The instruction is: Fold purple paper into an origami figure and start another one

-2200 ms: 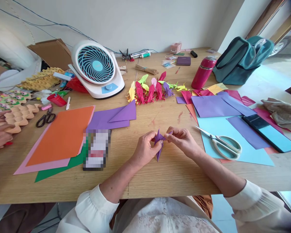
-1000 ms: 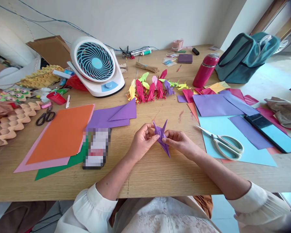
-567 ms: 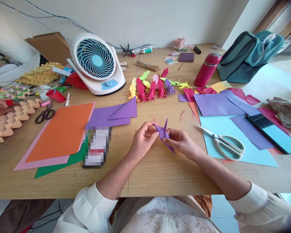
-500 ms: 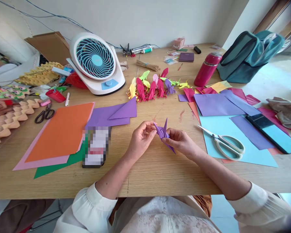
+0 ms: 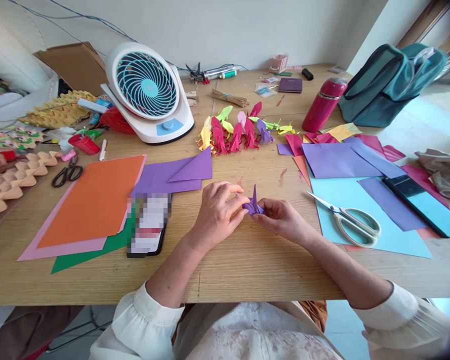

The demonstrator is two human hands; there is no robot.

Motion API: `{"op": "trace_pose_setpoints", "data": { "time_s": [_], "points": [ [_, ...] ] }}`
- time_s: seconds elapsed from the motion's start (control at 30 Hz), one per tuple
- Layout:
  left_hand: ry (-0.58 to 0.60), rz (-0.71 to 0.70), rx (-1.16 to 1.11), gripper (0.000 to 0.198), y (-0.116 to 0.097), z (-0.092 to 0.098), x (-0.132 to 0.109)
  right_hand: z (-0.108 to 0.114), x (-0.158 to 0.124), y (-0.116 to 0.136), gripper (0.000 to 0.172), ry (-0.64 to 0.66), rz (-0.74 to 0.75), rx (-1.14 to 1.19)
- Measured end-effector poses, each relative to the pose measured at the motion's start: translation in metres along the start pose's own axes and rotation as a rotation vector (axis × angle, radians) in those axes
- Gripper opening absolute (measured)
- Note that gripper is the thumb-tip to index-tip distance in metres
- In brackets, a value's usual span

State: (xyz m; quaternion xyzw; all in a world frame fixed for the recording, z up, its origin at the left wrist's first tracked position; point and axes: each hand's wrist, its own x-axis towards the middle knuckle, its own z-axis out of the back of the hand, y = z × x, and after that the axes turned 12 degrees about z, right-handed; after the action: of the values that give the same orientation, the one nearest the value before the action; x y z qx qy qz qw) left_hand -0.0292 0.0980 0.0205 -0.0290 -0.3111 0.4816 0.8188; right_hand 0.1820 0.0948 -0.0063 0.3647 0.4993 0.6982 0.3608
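A small folded purple paper crane [image 5: 253, 206] is between my two hands above the middle of the table, one narrow point standing upright. My right hand [image 5: 281, 217] pinches its right side between thumb and fingers. From the left, my left hand [image 5: 219, 212] has thumb and fingertips closed at the crane's left end, partly covering that point. Beyond them lies a cluster of finished folded paper figures [image 5: 237, 131] in red, yellow, green, pink and purple. White-handled scissors [image 5: 354, 225] rest on a light blue sheet [image 5: 330, 195] right of my right hand.
Left are an orange sheet [image 5: 93, 200], purple paper [image 5: 165, 175], a phone [image 5: 150, 225] with a blurred screen and black scissors [image 5: 68, 174]. A white fan [image 5: 165, 125] stands behind. Right are a red bottle [image 5: 324, 106], a teal bag [image 5: 375, 95] and another phone [image 5: 427, 205].
My left hand has turned over, its back now more toward me, and its fingers cover the crane's left point. The crane has tilted slightly; my right hand keeps its pinch.
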Motion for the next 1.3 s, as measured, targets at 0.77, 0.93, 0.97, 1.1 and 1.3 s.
{"op": "trace_pose_setpoints", "data": {
  "time_s": [0.77, 0.93, 0.97, 1.1, 1.3],
  "points": [
    [0.514, 0.17, -0.113, 0.007, 0.0, -0.016, -0.005, 0.01, -0.012, 0.008, 0.023, 0.167, -0.006, -0.481],
    [0.529, 0.22, -0.105, 0.008, 0.0, -0.025, -0.007, 0.012, -0.028, 0.007, 0.024, 0.089, 0.33, -0.842],
    [0.528, 0.226, -0.106, 0.009, 0.0, -0.025, -0.007, 0.014, -0.031, 0.006, 0.022, 0.103, 0.407, -0.887],
    [0.518, 0.217, -0.114, 0.007, -0.001, -0.025, -0.007, 0.02, -0.039, 0.001, 0.027, 0.225, 0.613, -0.997],
    [0.462, 0.182, -0.134, 0.006, -0.002, -0.027, -0.01, 0.027, -0.041, -0.005, 0.032, 0.31, 0.717, -1.014]
  ]
}}
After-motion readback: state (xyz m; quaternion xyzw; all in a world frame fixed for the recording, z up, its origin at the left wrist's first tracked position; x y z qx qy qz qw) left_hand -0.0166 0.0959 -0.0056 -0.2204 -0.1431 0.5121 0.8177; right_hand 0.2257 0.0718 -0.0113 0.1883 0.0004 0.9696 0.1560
